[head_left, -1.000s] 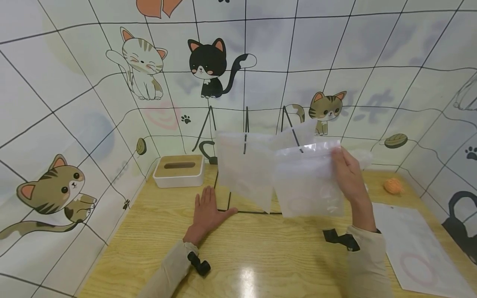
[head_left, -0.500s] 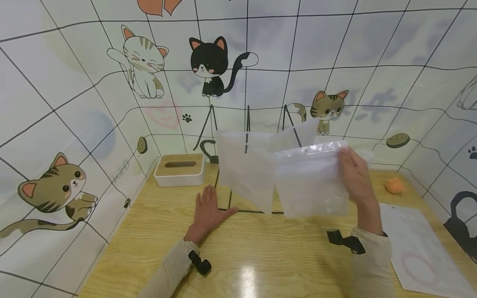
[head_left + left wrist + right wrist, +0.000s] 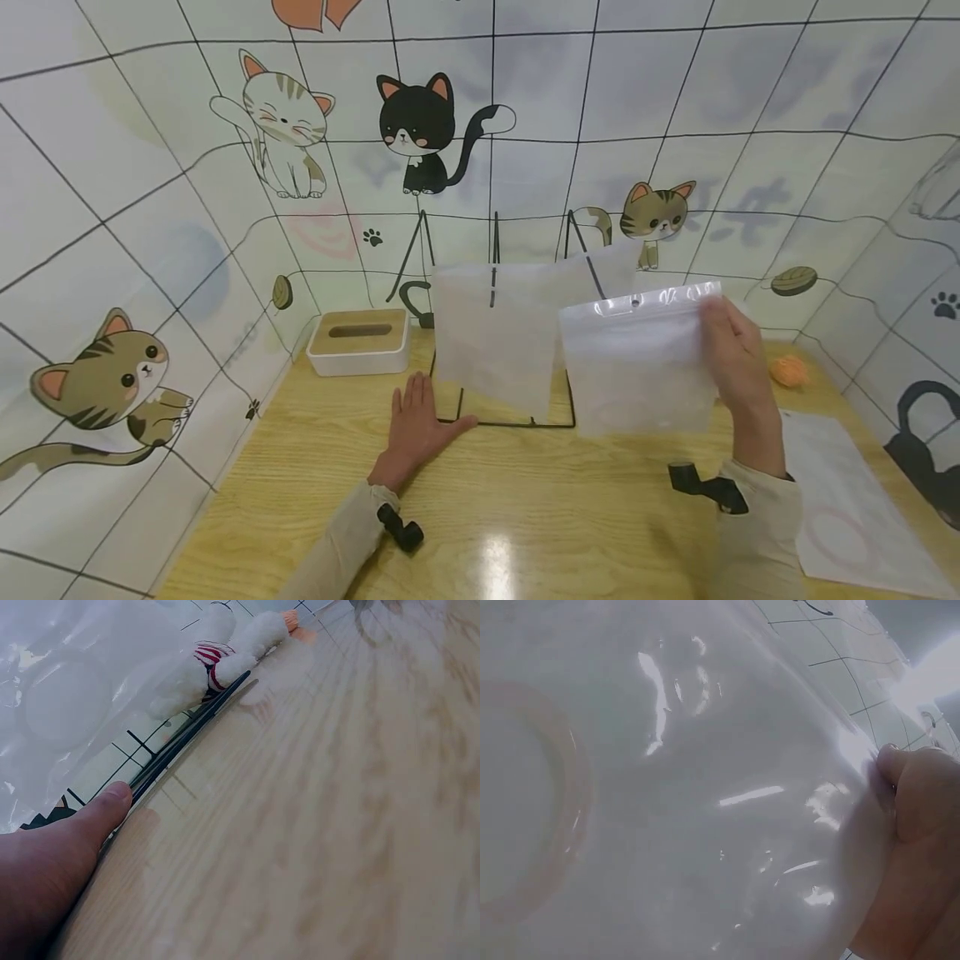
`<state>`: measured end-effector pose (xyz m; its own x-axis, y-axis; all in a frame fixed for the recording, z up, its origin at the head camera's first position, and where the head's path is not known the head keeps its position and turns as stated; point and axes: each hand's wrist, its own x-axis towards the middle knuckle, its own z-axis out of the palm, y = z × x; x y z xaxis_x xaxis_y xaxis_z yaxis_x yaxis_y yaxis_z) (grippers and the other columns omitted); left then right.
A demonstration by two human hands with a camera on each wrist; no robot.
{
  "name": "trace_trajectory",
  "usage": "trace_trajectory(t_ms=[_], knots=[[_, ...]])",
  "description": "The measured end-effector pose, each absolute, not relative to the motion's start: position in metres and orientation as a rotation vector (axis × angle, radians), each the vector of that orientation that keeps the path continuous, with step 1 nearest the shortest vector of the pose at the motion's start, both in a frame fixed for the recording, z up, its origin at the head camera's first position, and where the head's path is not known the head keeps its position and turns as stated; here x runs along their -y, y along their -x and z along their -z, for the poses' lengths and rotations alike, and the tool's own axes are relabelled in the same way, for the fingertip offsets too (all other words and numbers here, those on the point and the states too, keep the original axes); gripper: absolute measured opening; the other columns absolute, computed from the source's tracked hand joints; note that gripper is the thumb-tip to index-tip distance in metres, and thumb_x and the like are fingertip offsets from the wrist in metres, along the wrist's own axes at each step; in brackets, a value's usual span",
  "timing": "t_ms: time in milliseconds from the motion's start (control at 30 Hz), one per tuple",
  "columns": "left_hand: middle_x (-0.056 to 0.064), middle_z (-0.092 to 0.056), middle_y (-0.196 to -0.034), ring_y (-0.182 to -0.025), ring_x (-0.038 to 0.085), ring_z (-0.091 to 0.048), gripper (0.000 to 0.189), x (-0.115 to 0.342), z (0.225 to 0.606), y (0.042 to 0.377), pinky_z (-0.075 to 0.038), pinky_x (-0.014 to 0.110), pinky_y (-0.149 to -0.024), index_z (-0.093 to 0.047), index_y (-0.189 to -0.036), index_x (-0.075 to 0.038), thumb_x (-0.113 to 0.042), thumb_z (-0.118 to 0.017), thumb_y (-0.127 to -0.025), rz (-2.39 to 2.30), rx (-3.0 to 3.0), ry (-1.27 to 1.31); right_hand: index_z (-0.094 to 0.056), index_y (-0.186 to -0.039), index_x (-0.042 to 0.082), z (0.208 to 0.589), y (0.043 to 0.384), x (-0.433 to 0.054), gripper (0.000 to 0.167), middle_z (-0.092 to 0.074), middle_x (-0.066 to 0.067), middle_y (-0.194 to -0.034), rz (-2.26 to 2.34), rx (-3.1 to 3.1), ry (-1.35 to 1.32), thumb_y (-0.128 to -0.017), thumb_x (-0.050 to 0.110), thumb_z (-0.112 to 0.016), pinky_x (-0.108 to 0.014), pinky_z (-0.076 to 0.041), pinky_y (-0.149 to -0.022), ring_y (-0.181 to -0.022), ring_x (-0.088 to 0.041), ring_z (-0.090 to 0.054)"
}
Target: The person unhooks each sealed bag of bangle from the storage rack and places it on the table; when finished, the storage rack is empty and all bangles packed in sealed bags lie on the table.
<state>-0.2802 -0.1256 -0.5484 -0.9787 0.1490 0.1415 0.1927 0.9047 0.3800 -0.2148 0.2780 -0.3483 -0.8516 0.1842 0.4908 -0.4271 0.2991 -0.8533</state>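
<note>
My right hand [image 3: 738,354] pinches a translucent zip bag [image 3: 637,367] by its upper right corner, raised in front of the rack. A small hanging hole shows in its top strip, and a faint pink ring is printed on its face in the right wrist view. My left hand [image 3: 416,425] rests on the table with fingers straight, its thumb along the base of a black wire rack [image 3: 517,425]. On the rack's middle hook hangs one translucent bag [image 3: 491,333]; another bag [image 3: 611,267] hangs on the right hook, partly hidden behind the held one.
A white tissue box [image 3: 360,360] with a wooden lid stands left of the rack. At the back right lies an orange ball [image 3: 790,371], and a larger white bag [image 3: 847,492] lies flat nearer me. The left wrist view shows a fluffy white toy [image 3: 176,682] beyond the rack.
My right hand has moved right with the zip bag, which has drawn away from the middle hanging bag and faces me more squarely. My left hand stays put.
</note>
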Motion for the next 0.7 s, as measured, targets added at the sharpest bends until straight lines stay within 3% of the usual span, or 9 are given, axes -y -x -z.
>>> trace_trajectory(t_ms=[200, 333, 433, 567, 633, 700], knots=[[0.021, -0.013, -0.166, -0.155, 0.034, -0.011, 0.125, 0.124, 0.553, 0.279, -0.006, 0.057, -0.124, -0.015, -0.158, 0.004, -0.086, -0.052, -0.078, 0.642, 2.965, 0.292, -0.060, -0.094, 0.025, 0.357, 0.210, -0.290, 0.020, -0.038, 0.009, -0.084, -1.791, 1.998, -0.164, -0.107, 0.029, -0.045, -0.017, -0.031, -0.072, -0.084, -0.007, -0.035], [0.019, -0.013, -0.167, -0.156, 0.033, -0.010, 0.125, 0.129, 0.556, 0.277, -0.006, 0.056, -0.124, -0.015, -0.158, 0.002, -0.086, -0.052, -0.078, 0.611, 2.982, 0.250, -0.059, -0.108, 0.031, 0.364, 0.206, -0.302, 0.017, -0.044, 0.011, -0.101, -1.841, 2.085, -0.093, -0.107, 0.035, -0.042, -0.010, -0.033, -0.087, -0.101, -0.003, -0.038], [0.019, -0.013, -0.167, -0.156, 0.033, -0.010, 0.124, 0.132, 0.554, 0.277, -0.005, 0.056, -0.124, -0.015, -0.158, 0.002, -0.085, -0.053, -0.078, 0.610, 2.974, 0.227, -0.056, -0.124, 0.037, 0.369, 0.202, -0.313, 0.026, -0.045, 0.011, -0.117, -1.731, 2.262, 0.051, -0.107, 0.044, -0.038, -0.016, -0.031, -0.102, -0.115, -0.004, -0.037], [0.019, -0.012, -0.167, -0.156, 0.032, -0.009, 0.125, 0.132, 0.551, 0.280, -0.004, 0.056, -0.124, -0.014, -0.159, 0.002, -0.086, -0.051, -0.078, 0.624, 2.964, 0.248, -0.041, -0.154, 0.021, 0.377, 0.197, -0.328, 0.055, -0.043, -0.002, -0.145, -1.527, 2.460, 0.199, -0.106, 0.048, -0.032, -0.031, -0.022, -0.120, -0.135, -0.008, -0.034], [0.018, -0.012, -0.167, -0.156, 0.032, -0.008, 0.126, 0.131, 0.551, 0.281, -0.004, 0.056, -0.124, -0.014, -0.159, 0.001, -0.088, -0.050, -0.077, 0.619, 2.964, 0.250, -0.028, -0.157, 0.006, 0.382, 0.195, -0.334, 0.064, -0.040, -0.003, -0.149, -1.514, 2.491, 0.190, -0.107, 0.046, -0.031, -0.021, -0.022, -0.119, -0.137, -0.007, -0.033], [0.018, -0.012, -0.167, -0.156, 0.032, -0.008, 0.127, 0.130, 0.550, 0.283, -0.004, 0.056, -0.124, -0.013, -0.159, 0.001, -0.088, -0.049, -0.077, 0.614, 2.961, 0.251, -0.020, -0.157, -0.002, 0.387, 0.193, -0.339, 0.068, -0.032, -0.008, -0.159, -1.532, 2.508, 0.186, -0.108, 0.044, -0.029, -0.023, -0.014, -0.123, -0.147, -0.011, -0.025]])
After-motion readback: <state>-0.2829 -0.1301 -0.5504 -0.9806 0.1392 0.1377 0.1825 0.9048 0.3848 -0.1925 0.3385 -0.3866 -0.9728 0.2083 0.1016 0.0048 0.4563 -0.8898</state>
